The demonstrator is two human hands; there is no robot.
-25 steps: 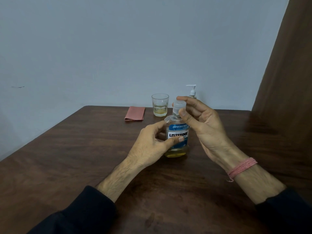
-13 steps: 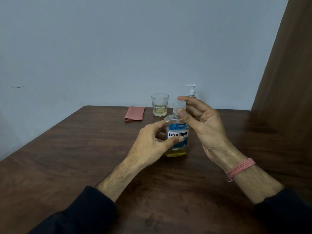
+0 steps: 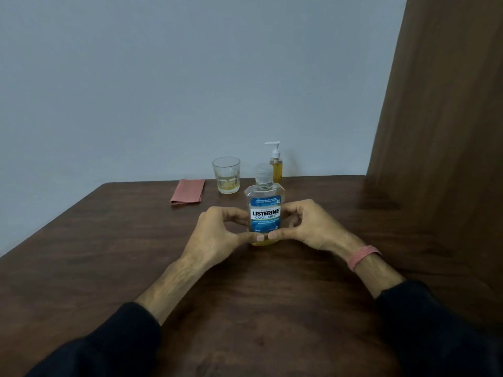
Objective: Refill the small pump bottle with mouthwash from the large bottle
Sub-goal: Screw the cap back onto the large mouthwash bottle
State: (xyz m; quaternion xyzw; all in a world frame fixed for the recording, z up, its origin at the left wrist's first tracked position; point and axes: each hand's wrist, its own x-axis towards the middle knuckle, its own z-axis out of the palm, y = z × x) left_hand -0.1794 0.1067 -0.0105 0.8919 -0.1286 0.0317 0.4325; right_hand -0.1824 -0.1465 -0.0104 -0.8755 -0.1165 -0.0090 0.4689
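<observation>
The large bottle (image 3: 264, 213) stands upright on the tabletop (image 3: 109, 268), capped, and serves here as the landmark. The left hand (image 3: 217, 229) wraps its left side and the right hand (image 3: 307, 227) its right side; both are closed on the lower body, and the 2 thumbs nearly meet across the front just under the label. The clear cap (image 3: 263, 174) is still on and no hand touches it.

Only a shallow band of yellow liquid shows at the base, so the bottle is probably light and easy to tip. Its walls look like thin clear plastic, likely to flex if squeezed hard, and smooth enough to slip. A hold around the flat shoulders or the waist at the label seems safest for pouring, with 1 hand free to twist the ribbed cap.

Behind the large bottle, slightly to its right, stands the small pump bottle (image 3: 276, 165), which already holds yellow liquid, with its pump head on. Its narrow neck will ask for a slow, steady pour. Behind and to the left of the large bottle sits a glass (image 3: 226, 174) with a little liquid, and farther left a folded pink cloth (image 3: 188, 191).
</observation>
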